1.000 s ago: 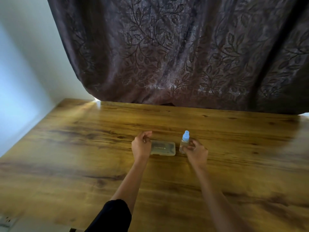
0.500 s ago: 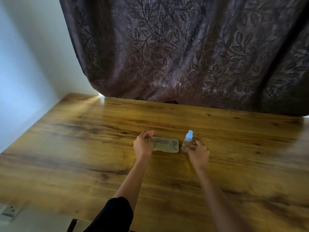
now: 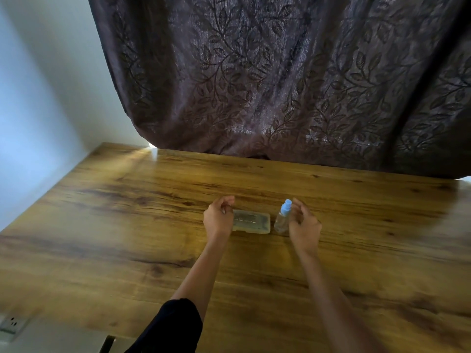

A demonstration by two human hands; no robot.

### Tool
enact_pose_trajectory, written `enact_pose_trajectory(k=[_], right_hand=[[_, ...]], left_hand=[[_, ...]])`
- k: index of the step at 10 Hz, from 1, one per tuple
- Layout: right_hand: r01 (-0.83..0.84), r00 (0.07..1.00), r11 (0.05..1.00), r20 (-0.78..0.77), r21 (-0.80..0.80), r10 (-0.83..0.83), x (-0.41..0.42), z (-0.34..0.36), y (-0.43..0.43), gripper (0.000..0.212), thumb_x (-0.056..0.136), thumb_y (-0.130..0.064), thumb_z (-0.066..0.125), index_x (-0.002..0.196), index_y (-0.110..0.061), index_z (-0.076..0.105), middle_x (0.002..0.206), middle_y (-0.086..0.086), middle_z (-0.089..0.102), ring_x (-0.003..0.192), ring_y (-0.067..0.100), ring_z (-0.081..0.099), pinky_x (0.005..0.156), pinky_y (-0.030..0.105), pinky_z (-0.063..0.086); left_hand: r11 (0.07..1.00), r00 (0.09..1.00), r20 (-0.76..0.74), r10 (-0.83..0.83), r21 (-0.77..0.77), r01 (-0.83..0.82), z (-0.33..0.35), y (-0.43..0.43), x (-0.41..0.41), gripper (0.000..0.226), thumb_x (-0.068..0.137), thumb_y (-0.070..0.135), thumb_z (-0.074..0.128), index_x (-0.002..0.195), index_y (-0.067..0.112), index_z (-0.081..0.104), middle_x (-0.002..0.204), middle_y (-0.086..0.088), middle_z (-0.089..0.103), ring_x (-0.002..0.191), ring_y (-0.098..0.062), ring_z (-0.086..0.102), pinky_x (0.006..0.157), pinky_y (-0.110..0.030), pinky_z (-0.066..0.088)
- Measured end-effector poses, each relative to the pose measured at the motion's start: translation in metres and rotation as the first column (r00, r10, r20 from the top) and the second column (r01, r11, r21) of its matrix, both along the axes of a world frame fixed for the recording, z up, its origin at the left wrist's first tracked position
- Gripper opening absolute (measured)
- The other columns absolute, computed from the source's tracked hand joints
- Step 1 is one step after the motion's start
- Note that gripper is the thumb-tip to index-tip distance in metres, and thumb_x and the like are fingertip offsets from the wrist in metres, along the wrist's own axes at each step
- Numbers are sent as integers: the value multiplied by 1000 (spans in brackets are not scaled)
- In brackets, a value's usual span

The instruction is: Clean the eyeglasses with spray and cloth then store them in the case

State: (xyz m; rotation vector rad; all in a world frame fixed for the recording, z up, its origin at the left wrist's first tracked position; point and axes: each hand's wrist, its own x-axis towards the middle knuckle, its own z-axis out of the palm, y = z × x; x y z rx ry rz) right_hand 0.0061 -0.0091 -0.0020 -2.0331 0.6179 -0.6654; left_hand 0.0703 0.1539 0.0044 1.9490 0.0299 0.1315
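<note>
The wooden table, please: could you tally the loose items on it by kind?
Translucent rectangular plastic case: 1
Clear spray bottle with pale blue cap: 1
Total: 2

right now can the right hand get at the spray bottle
Probably yes. The right hand is open and right beside the spray bottle, fingers curved around its right side, and nothing lies between them. The case sits on the bottle's other side, next to the left hand.
</note>
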Motion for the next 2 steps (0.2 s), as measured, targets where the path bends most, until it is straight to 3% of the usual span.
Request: enact_pose_trajectory(k=[1,2], right_hand=[[-41,992,998,117,40,36,0,10,1,37,90,-9,51,126,-10,53,116,7,65,91,5,59,80,18,49],[-41,980,999,196,21,36,5,24,4,37,90,-15,51,127,-10,53,120,5,63,81,5,64,70,14,52]], left_hand=[[1000,1000,4,-8,-5,8,4,-2,1,32,90,-1,47,108,17,66,101,7,66,91,-7,60,77,-18,46],[1000,999,41,-15,-10,15,15,-6,5,35,89,-4,45,107,18,66,101,8,66,91,-6,60,78,-17,46]])
